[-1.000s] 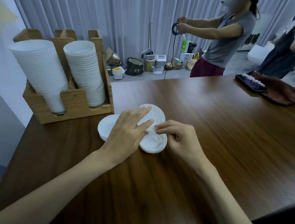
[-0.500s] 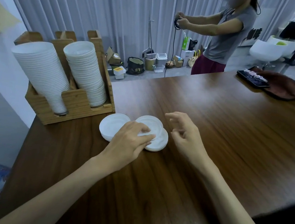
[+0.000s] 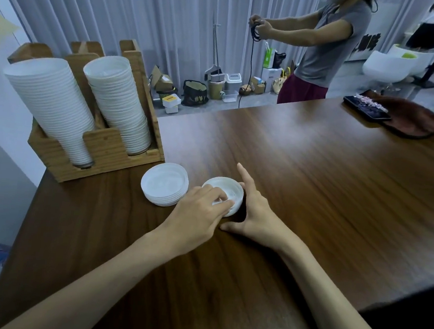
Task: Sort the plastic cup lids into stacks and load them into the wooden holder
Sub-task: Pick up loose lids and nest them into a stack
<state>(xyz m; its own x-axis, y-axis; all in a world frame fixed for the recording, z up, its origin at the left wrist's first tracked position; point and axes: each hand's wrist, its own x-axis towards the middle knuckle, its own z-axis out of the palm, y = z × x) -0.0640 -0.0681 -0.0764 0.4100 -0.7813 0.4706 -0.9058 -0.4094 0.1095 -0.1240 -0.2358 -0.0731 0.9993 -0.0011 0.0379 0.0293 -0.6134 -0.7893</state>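
Dark woodgrain table [image 3: 313, 186]: my left hand [image 3: 198, 215] grips the round white lid stack [image 3: 228, 189]; right hand [image 3: 256, 215], fingers straight, touches its edge.

We can read nothing for certain: the dark characters [image 3: 369, 40] on the far wall and the labels on the floor boxes [image 3: 270, 76] are too blurred.

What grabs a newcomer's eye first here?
Two tall leaning stacks of white plastic lids fill the light wooden holder at the far-left corner of the dark wooden table. Front and centre, the left hand grips a small white lid stack while the open right hand flanks its right side. A second short white lid stack sits just left, apart.
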